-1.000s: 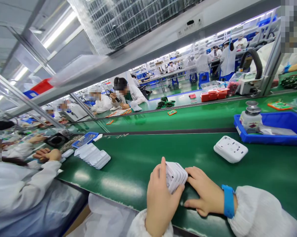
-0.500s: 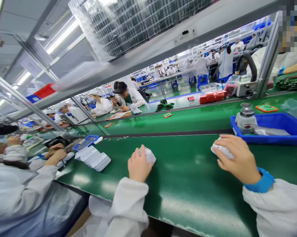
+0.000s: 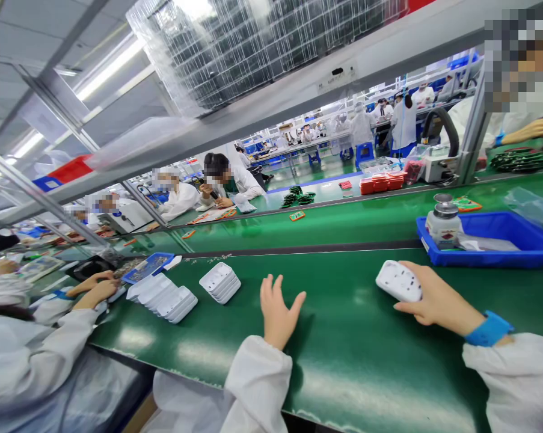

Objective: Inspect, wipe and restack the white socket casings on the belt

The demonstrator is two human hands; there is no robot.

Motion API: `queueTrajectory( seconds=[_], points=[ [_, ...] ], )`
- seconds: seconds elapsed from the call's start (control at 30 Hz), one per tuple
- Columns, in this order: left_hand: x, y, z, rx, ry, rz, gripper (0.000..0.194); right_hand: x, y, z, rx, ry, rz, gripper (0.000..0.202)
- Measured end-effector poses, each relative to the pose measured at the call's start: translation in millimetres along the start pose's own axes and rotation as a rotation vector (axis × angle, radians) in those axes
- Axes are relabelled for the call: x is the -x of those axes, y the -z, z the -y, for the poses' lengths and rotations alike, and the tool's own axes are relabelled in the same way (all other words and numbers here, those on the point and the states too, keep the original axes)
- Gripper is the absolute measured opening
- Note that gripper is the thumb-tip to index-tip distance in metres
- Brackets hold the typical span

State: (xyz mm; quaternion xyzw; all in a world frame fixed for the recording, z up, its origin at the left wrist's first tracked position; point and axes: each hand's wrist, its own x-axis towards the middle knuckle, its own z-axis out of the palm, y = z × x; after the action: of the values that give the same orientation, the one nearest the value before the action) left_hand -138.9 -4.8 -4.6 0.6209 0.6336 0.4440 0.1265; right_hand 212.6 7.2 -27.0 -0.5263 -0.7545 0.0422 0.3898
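Head view shows me the left hand (image 3: 280, 316) with its fingers spread and nothing held, above the green work surface (image 3: 343, 367). Nearest to it, off to its left, I see a short stack of white plastic parts (image 3: 220, 282), and just beyond that a longer leaning row of white shells (image 3: 165, 299). Toward the right, the right hand (image 3: 436, 299) pinches a white slotted case (image 3: 397, 280) by its right end, thumb along the lower edge; I cannot tell whether the case touches the surface. Behind that hand sits a blue bin (image 3: 492, 259), a metal-topped bottle (image 3: 444, 225) standing at its left end.
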Motion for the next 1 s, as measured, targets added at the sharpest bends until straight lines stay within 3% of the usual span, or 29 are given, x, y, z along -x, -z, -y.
queueTrajectory(
  seconds=[0.13,0.23,0.3,0.43,0.63,0.8,0.9,1.0],
  points=[
    [22.1,-40.6,-29.7,0.268,0.059,0.238,0.055,4.4,-19.0,53.9,-0.119,0.075,0.205,0.079],
    [31.6,-52.8,-53.0,0.516,0.094,0.446,0.055,8.8,-29.9,79.2,-0.197,0.16,0.242,0.08],
    [35.6,-54.5,-62.9,0.637,0.144,0.519,0.059,10.8,-33.0,85.8,-0.241,0.175,0.226,0.078],
    [40.4,-51.6,-65.4,0.644,0.222,0.504,0.059,12.6,-35.7,85.7,-0.285,0.129,0.194,0.081],
    [41.7,-52.4,-56.9,0.455,0.15,0.514,0.056,14.4,-46.3,75.8,-0.172,-0.124,0.33,0.121],
    [41.5,-52.1,-56.4,0.501,0.182,0.516,0.059,6.1,-44.5,67.5,-0.097,-0.083,0.356,0.116],
    [39.3,-47.3,-58.7,0.518,0.205,0.608,0.063,1.2,-41.3,67.1,-0.213,-0.102,0.346,0.113],
    [37.1,-42.0,-60.2,0.522,0.124,0.63,0.062,2.1,-39.9,69.3,-0.369,-0.124,0.306,0.109]
  ],
)
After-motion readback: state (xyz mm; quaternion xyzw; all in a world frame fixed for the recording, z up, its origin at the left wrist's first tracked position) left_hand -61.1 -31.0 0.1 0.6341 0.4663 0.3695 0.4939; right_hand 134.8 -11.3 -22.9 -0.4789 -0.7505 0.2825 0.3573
